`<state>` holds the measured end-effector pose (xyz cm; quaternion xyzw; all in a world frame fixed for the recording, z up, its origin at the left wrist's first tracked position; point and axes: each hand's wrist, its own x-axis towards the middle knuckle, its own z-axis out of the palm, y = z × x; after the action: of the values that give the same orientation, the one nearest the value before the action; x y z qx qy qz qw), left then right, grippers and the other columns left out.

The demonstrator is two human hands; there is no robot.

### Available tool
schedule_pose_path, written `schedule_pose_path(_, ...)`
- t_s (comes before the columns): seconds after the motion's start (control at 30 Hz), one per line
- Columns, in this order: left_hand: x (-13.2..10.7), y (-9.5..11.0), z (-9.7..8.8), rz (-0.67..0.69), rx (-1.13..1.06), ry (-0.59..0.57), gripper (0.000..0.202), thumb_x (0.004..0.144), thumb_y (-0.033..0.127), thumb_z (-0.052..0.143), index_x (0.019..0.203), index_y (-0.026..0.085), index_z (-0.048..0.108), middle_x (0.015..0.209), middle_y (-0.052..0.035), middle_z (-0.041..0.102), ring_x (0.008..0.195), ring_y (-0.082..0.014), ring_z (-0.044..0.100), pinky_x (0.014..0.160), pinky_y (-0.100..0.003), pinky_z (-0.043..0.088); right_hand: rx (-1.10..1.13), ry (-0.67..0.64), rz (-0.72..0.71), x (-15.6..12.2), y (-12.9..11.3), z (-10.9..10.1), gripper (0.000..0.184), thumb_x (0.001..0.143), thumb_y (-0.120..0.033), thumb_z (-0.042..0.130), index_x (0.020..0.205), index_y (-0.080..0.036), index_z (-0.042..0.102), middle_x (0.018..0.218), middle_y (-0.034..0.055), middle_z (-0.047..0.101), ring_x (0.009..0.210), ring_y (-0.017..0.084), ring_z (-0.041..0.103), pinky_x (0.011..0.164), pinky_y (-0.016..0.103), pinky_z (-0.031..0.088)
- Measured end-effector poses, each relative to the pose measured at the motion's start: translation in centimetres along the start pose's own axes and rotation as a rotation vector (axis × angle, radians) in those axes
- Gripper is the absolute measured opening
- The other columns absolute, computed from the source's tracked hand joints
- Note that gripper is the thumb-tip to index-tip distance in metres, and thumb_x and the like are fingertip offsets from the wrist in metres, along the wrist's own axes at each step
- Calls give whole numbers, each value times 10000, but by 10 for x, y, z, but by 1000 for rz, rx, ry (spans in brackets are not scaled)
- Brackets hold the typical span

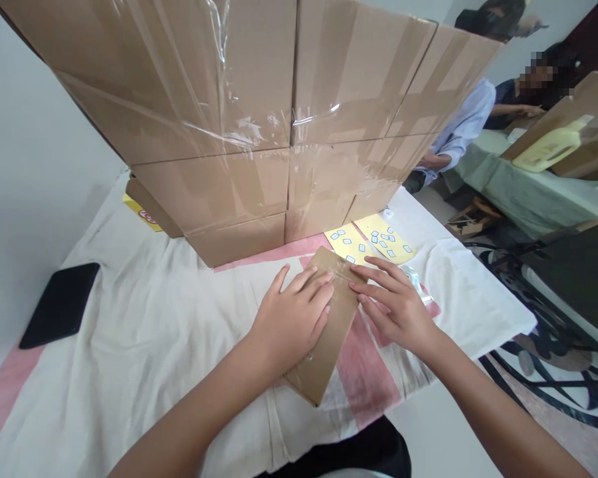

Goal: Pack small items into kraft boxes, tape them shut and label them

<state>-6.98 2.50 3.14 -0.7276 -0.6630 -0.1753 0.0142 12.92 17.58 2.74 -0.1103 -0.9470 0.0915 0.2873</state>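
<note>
A flat brown cardboard package [326, 345] lies on the white and pink cloth [169, 332] in front of me. My left hand [292, 318] rests flat on its left half, fingers stretched out. My right hand [396, 302] lies beside it on the right, fingers stretched out with the tips touching the package's top edge, where clear tape shows. Two yellow sheets with small blue and white stickers [371, 244] lie just beyond the package.
A wall of taped cardboard boxes [259, 119] stands behind the package. A black phone [60, 302] lies at the left on the cloth. At the far right other people sit at a table with a yellow jug [553, 147].
</note>
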Motion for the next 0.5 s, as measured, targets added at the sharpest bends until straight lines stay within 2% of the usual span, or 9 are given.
schedule_pose_path(0.27, 0, -1, 0, -18, 6, -10, 365, 1059, 280, 296, 1312, 247, 557, 1536, 16, 525, 1445, -247, 448, 1181, -594, 332, -22, 16, 34, 5, -2, 13, 296, 948, -169, 607, 1205, -280, 706, 1415, 81, 604, 1345, 329, 486, 1058, 591, 488)
schedule_pose_path(0.43, -1, 0, 0, -21, 11, -6, 353, 1054, 281, 317, 1299, 252, 569, 1525, 20, 538, 1437, -247, 457, 1184, -589, 330, -33, 166, 74, 7, -7, 21, 169, 900, -154, 644, 1021, -257, 701, 1225, 96, 639, 1208, 317, 567, 975, 553, 528)
schedule_pose_path(0.5, -1, -1, 0, -22, 12, -2, 359, 1053, 279, 317, 1310, 249, 567, 1524, 17, 539, 1435, -248, 457, 1184, -585, 332, -32, 200, 102, 12, -11, 23, 164, 894, -166, 646, 1028, -251, 687, 1190, 102, 637, 1166, 310, 579, 960, 545, 531)
